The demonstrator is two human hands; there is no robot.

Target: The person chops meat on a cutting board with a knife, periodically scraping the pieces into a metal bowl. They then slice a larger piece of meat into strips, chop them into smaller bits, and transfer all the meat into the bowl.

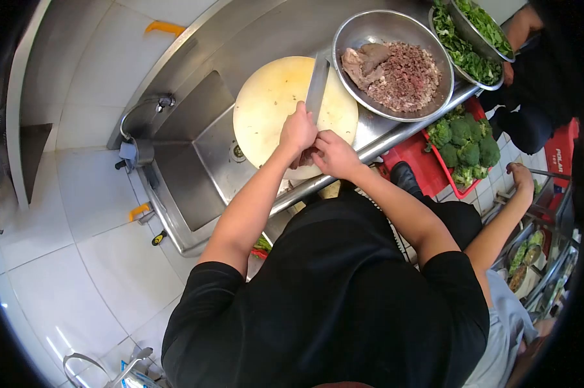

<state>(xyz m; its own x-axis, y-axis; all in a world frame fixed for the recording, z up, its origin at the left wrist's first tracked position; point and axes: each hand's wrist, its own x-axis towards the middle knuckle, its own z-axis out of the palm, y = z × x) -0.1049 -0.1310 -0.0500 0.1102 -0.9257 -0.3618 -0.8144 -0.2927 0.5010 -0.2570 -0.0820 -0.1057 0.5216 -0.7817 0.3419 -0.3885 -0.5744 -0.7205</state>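
My left hand is closed around a wide-bladed kitchen knife, whose blade points away from me across a round pale chopping board. The handle is hidden by my fingers. Close beside it, my right hand has its fingers bent round a dark reddish piece of meat near the board's front edge. Most of that piece lies under my hands. Small dark scraps are scattered on the board. To the right, a steel bowl contains chopped meat and larger uncut pieces.
The board rests over a steel sink with a tap at left. Leafy greens fill bowls at upper right, near another person. Broccoli sits in a red crate below the counter. Another person's arm reaches out at right.
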